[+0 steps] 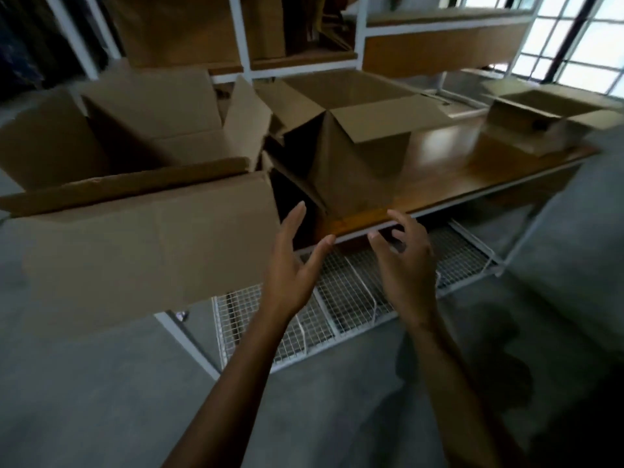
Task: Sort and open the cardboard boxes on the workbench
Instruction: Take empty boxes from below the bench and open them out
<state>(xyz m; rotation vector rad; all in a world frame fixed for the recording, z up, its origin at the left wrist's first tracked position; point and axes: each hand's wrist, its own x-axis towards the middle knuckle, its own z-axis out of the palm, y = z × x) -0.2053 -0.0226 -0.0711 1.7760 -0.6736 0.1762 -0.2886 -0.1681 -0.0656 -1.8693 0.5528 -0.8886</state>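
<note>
no readable text, plain cardboard boxes (364,157), blurred

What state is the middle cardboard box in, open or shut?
Open. The middle cardboard box has its top flaps spread outward, showing its inside walls.

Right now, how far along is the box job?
Done: all three boxes on the workbench stand open: the large box at left, the middle box, and the small box at far right. In hand: nothing; the left hand and right hand are empty, spread before the middle box. Left: no closed box shows here, so likely only arranging them.
</note>
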